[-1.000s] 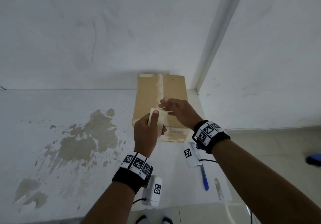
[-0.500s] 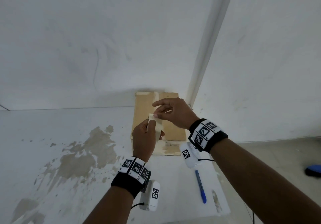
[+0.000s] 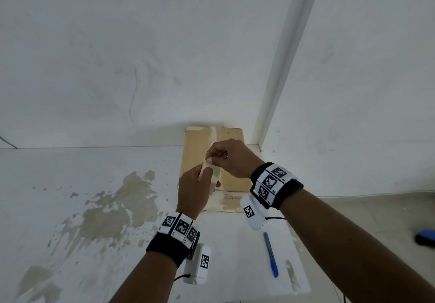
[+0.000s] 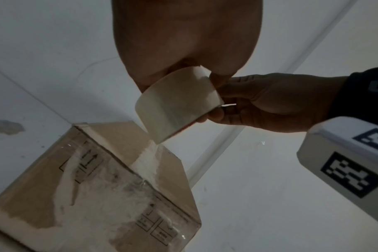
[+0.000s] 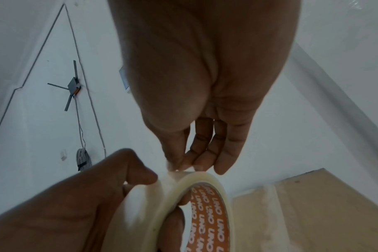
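A roll of clear tape (image 3: 213,176) (image 4: 177,104) (image 5: 196,201) with an orange printed core is held in the air above a brown cardboard box (image 3: 231,142) (image 4: 101,184) (image 5: 313,204). My left hand (image 3: 195,189) (image 5: 65,204) grips the roll, with fingers through its core. My right hand (image 3: 226,159) (image 4: 263,104) (image 5: 196,163) pinches the tape's loose end at the top of the roll between thumb and fingertips. The box stands closed against the back wall, with old tape along its top seam.
A white table (image 3: 70,208) with a large brown stain (image 3: 113,208) carries the box. A blue pen (image 3: 270,254) lies on the table near its right front edge. Walls meet in a corner (image 3: 277,67) behind the box. A blue object (image 3: 426,236) lies on the floor at the right.
Both hands have risen a little with the roll. My right hand went from open fingers over the tape to a pinch on its end. The head view tilted upward.
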`<state>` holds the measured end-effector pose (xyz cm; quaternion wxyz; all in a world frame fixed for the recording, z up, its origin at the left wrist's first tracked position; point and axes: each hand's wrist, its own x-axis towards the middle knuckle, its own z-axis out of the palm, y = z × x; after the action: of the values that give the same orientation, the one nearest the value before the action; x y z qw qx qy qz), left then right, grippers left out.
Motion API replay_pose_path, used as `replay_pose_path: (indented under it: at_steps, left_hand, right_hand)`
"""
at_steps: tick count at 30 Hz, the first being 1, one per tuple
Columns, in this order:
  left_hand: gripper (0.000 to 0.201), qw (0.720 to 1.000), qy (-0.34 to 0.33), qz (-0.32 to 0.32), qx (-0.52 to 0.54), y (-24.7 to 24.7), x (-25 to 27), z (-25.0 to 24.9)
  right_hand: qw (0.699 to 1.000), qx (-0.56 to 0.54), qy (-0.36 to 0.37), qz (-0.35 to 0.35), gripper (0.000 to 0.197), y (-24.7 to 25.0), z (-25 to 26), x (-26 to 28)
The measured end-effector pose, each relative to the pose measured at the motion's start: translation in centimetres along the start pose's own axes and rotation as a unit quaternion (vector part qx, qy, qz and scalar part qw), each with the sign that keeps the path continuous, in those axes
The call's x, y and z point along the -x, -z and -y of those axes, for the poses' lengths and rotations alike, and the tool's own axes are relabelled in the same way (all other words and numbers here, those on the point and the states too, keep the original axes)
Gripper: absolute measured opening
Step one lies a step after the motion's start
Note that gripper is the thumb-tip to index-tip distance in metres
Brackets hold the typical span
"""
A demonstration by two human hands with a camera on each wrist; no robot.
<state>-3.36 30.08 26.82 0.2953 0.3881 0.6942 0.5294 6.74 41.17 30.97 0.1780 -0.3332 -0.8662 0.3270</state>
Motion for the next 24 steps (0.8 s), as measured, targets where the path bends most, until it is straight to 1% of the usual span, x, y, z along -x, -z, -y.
replay_pose_path:
  at_steps: [2, 5, 7, 9, 11, 13, 16, 18, 21, 24]
  left_hand:
    - [0.033, 1.000, -0.002, 0.006, -0.013, 0.0, -0.1, 0.2]
    - [0.037, 1.000, 0.022, -0.008, -0.018, 0.3, -0.8, 0.4]
    - [0.039, 0.999, 0.029, -0.005, -0.025, 0.7, -1.3, 0.5]
    - [0.038, 0.999, 0.026, 0.017, -0.019, 0.9, -1.5, 0.4]
    - [0.034, 0.999, 0.031, 0.040, 0.013, 1.1, -1.4, 0.4]
    - [0.032, 0.997, 0.038, 0.056, 0.044, 1.2, -1.4, 0.3]
    - [0.022, 0.993, 0.028, 0.081, 0.080, 1.1, -1.0, 0.2]
    - [0.019, 0.992, 0.010, 0.095, 0.083, 1.1, -0.9, 0.3]
    - [0.023, 0.991, -0.010, 0.110, 0.081, 1.3, -0.9, 0.7]
    - [0.025, 0.994, -0.028, 0.099, 0.039, 1.4, -1.3, 1.0]
  right_hand:
    - [1.000, 0.021, 0.002, 0.014, 0.011, -0.4, 0.0, 0.1]
    - [0.998, 0.030, 0.027, 0.040, 0.012, -0.8, 0.4, 0.4]
    - [0.998, 0.024, 0.040, 0.038, 0.011, -0.9, 0.5, 0.5]
    - [0.999, -0.001, 0.037, 0.019, 0.010, -0.7, 0.4, 0.5]
    - [0.999, -0.027, 0.032, 0.007, 0.007, -0.3, 0.3, 0.5]
    - [0.999, -0.041, 0.026, -0.007, 0.010, 0.0, 0.2, 0.5]
    - [0.997, -0.061, 0.022, -0.047, 0.013, 0.3, -0.1, 0.2]
    - [0.994, -0.073, 0.013, -0.080, 0.013, 0.3, -0.4, 0.0]
    - [0.989, -0.092, -0.015, -0.110, 0.014, 0.5, -0.8, 0.1]
    - [0.988, -0.093, 0.006, -0.122, 0.012, 0.6, -0.6, 0.3]
